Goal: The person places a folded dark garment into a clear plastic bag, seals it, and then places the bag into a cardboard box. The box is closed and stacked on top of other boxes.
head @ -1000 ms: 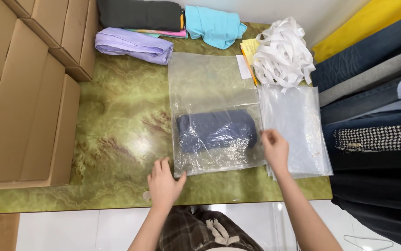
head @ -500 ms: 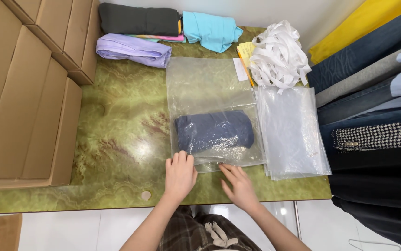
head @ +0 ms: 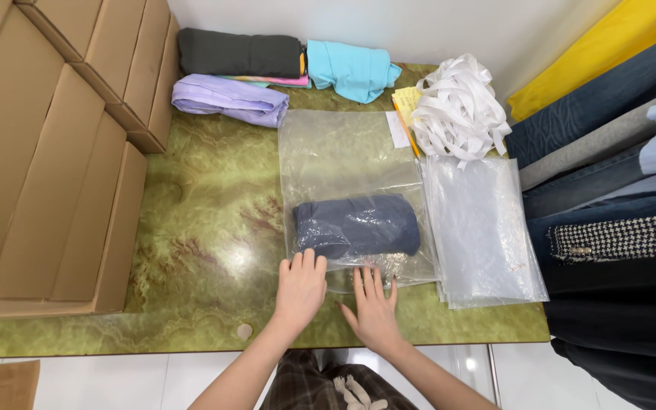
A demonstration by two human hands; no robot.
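A clear plastic bag [head: 343, 156] lies flat on the green marbled table [head: 199, 220]. Inside its near end sits a folded dark blue garment [head: 357, 225]. My left hand [head: 300, 289] lies flat, fingers apart, on the bag's near edge just below the garment. Beside it, my right hand [head: 373, 306] presses palm down on the same near edge, fingers spread. Neither hand grips anything.
A stack of empty clear bags [head: 483, 228] lies to the right. At the back are folded garments: lilac [head: 221, 99], dark grey [head: 240, 53], turquoise [head: 350, 68], plus a heap of white tape [head: 457, 110]. Cardboard boxes [head: 47, 152] stand left; hanging clothes [head: 609, 190] right.
My right hand came from the bag's right edge to its near edge, beside my left hand. My left hand shifted right onto the bag. Both now rest flat there.
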